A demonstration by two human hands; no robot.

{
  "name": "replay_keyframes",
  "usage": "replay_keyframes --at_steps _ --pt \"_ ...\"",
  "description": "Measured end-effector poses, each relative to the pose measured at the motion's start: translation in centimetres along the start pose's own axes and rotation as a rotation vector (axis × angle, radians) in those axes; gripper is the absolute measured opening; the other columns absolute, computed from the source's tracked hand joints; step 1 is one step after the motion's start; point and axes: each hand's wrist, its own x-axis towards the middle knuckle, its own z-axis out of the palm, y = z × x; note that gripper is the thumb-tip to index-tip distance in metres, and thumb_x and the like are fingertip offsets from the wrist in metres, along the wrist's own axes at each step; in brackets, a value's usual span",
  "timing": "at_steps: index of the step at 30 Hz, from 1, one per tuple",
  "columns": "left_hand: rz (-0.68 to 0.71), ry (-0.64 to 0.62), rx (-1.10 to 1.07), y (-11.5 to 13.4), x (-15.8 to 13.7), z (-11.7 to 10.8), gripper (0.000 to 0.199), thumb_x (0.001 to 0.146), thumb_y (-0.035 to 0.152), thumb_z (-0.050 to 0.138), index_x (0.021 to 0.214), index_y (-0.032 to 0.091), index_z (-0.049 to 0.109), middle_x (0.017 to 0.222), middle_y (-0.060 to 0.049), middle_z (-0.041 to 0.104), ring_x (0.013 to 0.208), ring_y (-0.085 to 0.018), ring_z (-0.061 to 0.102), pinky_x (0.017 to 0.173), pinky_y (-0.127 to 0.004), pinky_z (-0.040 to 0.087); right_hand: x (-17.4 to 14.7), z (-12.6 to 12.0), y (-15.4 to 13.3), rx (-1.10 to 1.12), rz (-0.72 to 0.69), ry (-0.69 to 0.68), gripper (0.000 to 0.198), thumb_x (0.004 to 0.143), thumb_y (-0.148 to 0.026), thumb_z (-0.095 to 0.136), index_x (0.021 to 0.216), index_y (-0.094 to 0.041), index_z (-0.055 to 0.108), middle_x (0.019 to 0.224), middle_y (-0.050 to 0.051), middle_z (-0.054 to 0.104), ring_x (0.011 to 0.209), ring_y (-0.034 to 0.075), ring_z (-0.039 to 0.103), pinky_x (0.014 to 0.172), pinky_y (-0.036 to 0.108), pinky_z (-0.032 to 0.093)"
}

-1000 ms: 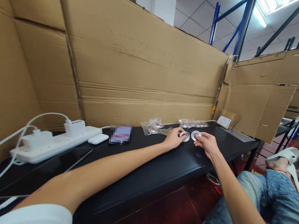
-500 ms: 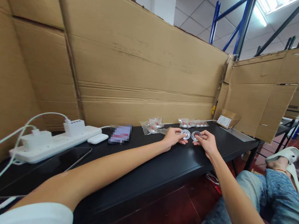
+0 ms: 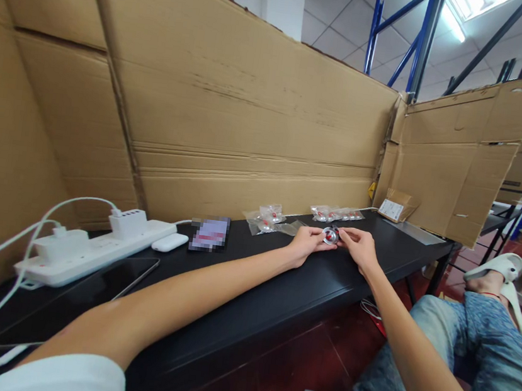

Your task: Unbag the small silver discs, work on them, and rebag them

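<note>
both hands on one small disc – far side of the table

my left hand (image 3: 305,242) & right hand (image 3: 358,245) pinch the silver disc w/ red centre (image 3: 331,235) betw fingertips, just above the black table (image 3: 278,286) – clear bags (image 3: 267,220) lie near.

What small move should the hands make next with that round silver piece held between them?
Probably press the round silver piece together: left hand and right hand both pinch it just above the black table. Whether it is seated cannot be seen.
</note>
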Motion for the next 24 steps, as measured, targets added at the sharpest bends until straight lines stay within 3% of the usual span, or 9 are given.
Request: replay_keyframes --at_steps 6,17,24 --pt "-0.026 0.047 -0.090 0.2 0.1 0.1 0.020 0.090 0.007 0.054 0.075 0.003 0.067 0.073 -0.011 0.070 0.070 -0.017 0.071 0.091 -0.039 0.056 -0.5 0.1 -0.9 -0.282 -0.166 -0.066 0.015 0.075 -0.028 0.067 0.086 -0.022 0.076 0.085 0.004 0.075 0.080 0.023 0.072 0.078 0.036 0.058" --pt "-0.004 -0.077 -0.229 -0.2 0.7 -1.3 0.004 0.086 0.010 0.062 0.088 0.008 0.065 0.085 -0.009 0.071 0.078 -0.017 0.071 0.093 -0.045 0.055 -1.1 0.3 -1.8 -0.255 -0.240 -0.092 0.018 0.076 -0.026 0.067 0.092 -0.024 0.074 0.091 0.004 0.075 0.083 0.021 0.071 0.076 0.032 0.057" --pt "-0.043 -0.172 -0.312 0.1 0.9 -1.6 0.013 0.079 0.012 0.071 0.090 0.009 0.066 0.095 -0.009 0.070 0.086 -0.016 0.069 0.097 -0.043 0.053 -0.9 0.2 -1.7 -0.161 -0.241 -0.117 0.021 0.077 -0.031 0.068 0.094 -0.020 0.073 0.094 0.006 0.074 0.085 0.021 0.071 0.080 0.033 0.056"
